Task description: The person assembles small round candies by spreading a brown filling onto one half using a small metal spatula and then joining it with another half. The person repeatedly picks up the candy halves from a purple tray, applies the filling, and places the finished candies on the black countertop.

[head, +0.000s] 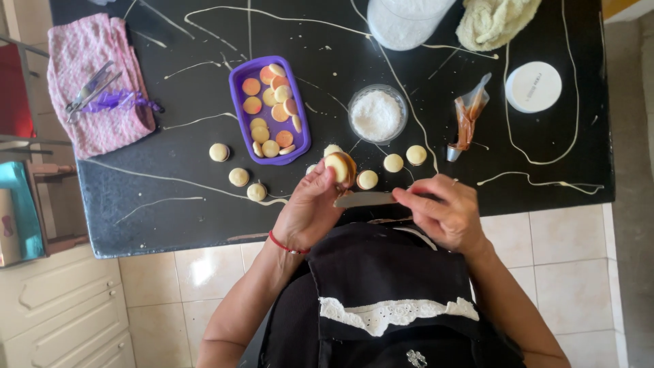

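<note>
A person in a black apron (388,272) with a white lace band stands at the near edge of a black tabletop (191,204) streaked with pale drizzle. The left hand (310,211), a red cord at its wrist, pinches a filled sandwich cookie (340,167) between thumb and fingertips, holding it just above the tabletop's near edge. The right hand (446,215) is closed around the handle of a knife (364,199), whose blade points toward nine o'clock and lies just under the cookie.

Just beyond the hands, loose round cookies lie in a ragged row: three toward ten o'clock (238,177) and several more toward one o'clock (394,163), with bare black surface between the two groups. Farther on, a purple rectangular tray (236,95) holds cookie halves, some pale, some spread with brown filling. At its three o'clock stands a glass bowl of white shredded topping (377,114), and beyond that a piping bag (469,116) of brown filling lies on its side.

At the far edge sit a clear tub (402,20), a yellow cloth (494,20) and a white round lid (533,86). A pink towel (95,82) carrying scissors (88,92) overhangs the left edge at ten o'clock.
</note>
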